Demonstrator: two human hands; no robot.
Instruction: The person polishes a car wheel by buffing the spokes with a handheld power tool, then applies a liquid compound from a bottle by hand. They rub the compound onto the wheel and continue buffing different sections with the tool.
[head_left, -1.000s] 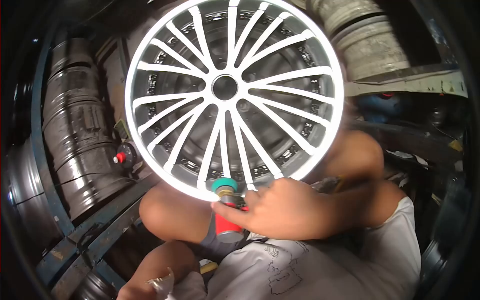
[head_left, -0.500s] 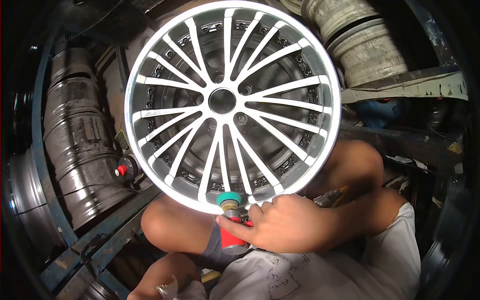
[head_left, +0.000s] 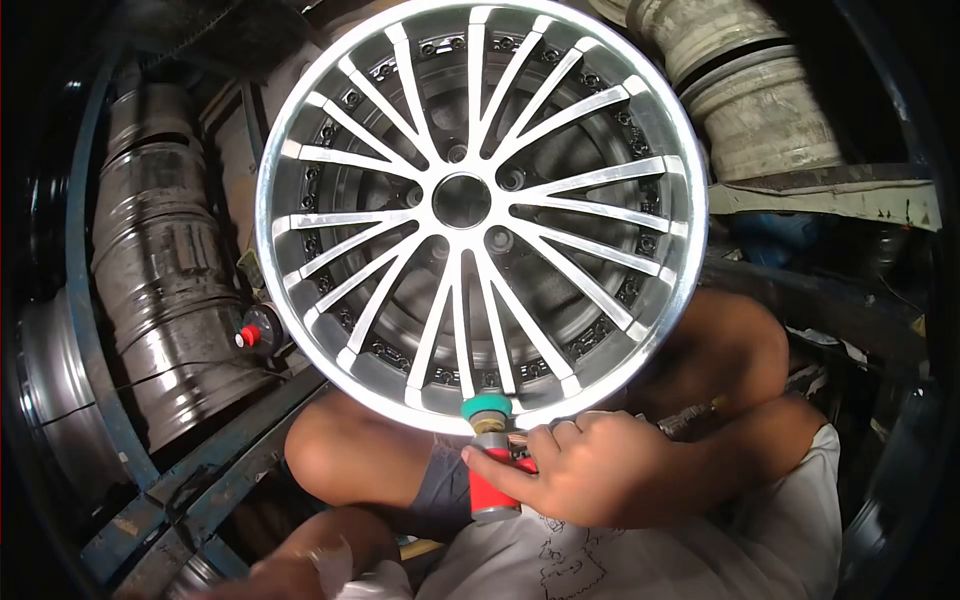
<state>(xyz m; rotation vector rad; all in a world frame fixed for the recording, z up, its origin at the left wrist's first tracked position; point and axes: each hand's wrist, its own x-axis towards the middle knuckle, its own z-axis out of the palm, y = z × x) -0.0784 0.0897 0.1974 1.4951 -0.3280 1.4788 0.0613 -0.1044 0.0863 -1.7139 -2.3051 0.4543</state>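
Probably rigid and weighty, the tool point(head_left: 490, 438) is best held by its red barrel point(head_left: 490, 498), which my right hand point(head_left: 600, 468) grasps; I cannot tell my blurred left hand's point(head_left: 195, 592) state.

A blue metal rack point(head_left: 128, 520) carries a row of metal wheel rims point(head_left: 170, 270), lying end to end along its length, with a crossbeam passing near the lowest one. Another rim point(head_left: 60, 370) shows beyond its slanting upright, at its left edge; its footing is lost in shadow. Dusty rims point(head_left: 765, 125) sit along the upper edge of a pale, scuffed shelf beam point(head_left: 830, 199), toward its left end. Whatever bears the multi-spoke wheel point(head_left: 462, 238) is hidden beneath it.
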